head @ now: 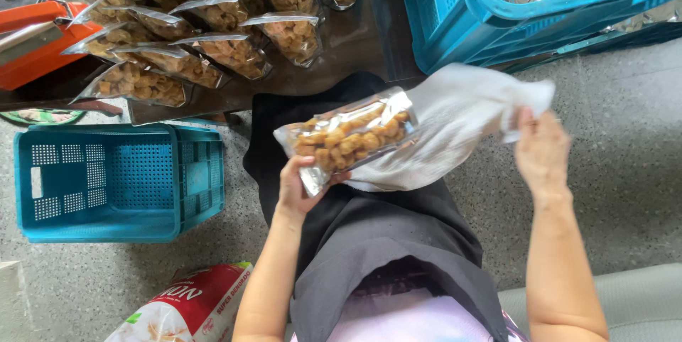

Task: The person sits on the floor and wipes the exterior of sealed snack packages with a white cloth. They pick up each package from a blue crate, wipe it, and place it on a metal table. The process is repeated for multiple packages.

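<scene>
Step in hand: it looks like a filled snack bag [348,139] is being slid into a larger white bag [455,125], both held over the lap.
Left hand [302,186]: at 7 o'clock of the snack bag, fingers closed round its lower corner, forearm rising from the bottom edge.
Right hand [541,150]: at 3 o'clock, pinching the white bag's edge, palm turned away, wrist straight.
Snack bag: clear front, silver edges, tilted, its far end touching the white bag's mouth.
Next move: by my judgement, the mouth must be held wide while the snack bag is pushed toward 2 o'clock.
Around: more filled bags [206,22] on the table [355,47] at 11 o'clock; a blue crate [117,182] at 9 o'clock.
</scene>
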